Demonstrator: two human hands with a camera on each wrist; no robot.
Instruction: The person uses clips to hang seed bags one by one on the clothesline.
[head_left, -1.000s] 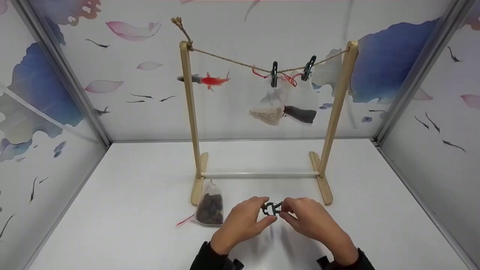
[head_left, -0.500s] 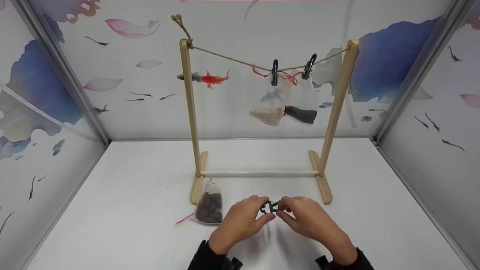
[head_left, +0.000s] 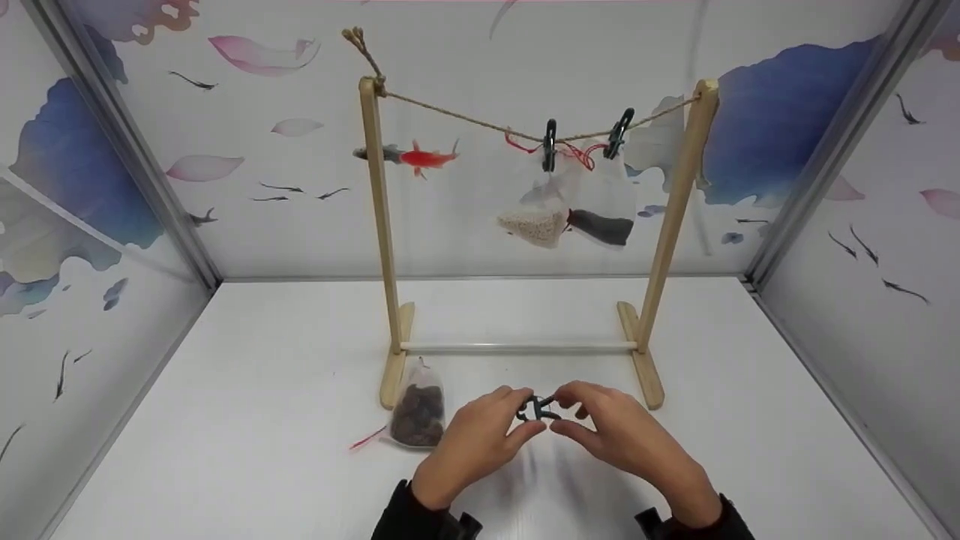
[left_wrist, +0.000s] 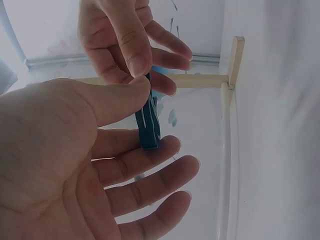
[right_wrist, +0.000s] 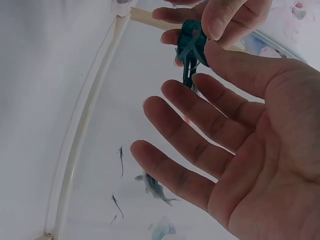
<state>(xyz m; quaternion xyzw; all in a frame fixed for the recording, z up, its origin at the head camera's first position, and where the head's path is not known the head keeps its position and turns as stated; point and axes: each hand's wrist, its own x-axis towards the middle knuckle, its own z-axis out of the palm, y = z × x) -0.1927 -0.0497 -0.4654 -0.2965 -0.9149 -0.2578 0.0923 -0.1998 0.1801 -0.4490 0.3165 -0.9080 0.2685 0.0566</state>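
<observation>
Left hand (head_left: 480, 431) – narrow pinch on a dark green clip (head_left: 537, 409), thumb on one side, forefinger on the other; the remaining fingers loosely bent. Right hand (head_left: 630, 427) at the handle end, thumb and forefinger parted, the other fingers spread and only slightly bent in its wrist view. Thumb tip close against the clip there; whether that hand pinches it or merely touches, cannot tell. Clip held up between the two hands, in front of the rack, handles toward the right hand.

Mesh bag of dark lumps (head_left: 418, 414) upright on the white table (head_left: 247, 450), just beside the left hand and in front of the rack's left foot (head_left: 392, 379); contact with the foot cannot be made out. Red cord (head_left: 367, 437) trails from the bag's base.

Rack: two wooden posts (head_left: 381, 217) joined low down by a pale rod (head_left: 517, 348), with a sagging rope (head_left: 457, 117) between their tops. On the rope, toward the right post, two dark clips (head_left: 550, 146) – below them hang a bag of pale grains (head_left: 534, 226) and a bag of dark fill (head_left: 602, 227), side by side, red strings (head_left: 579, 156) looped above. Painted fish and petals on the back wall (head_left: 465, 240).
</observation>
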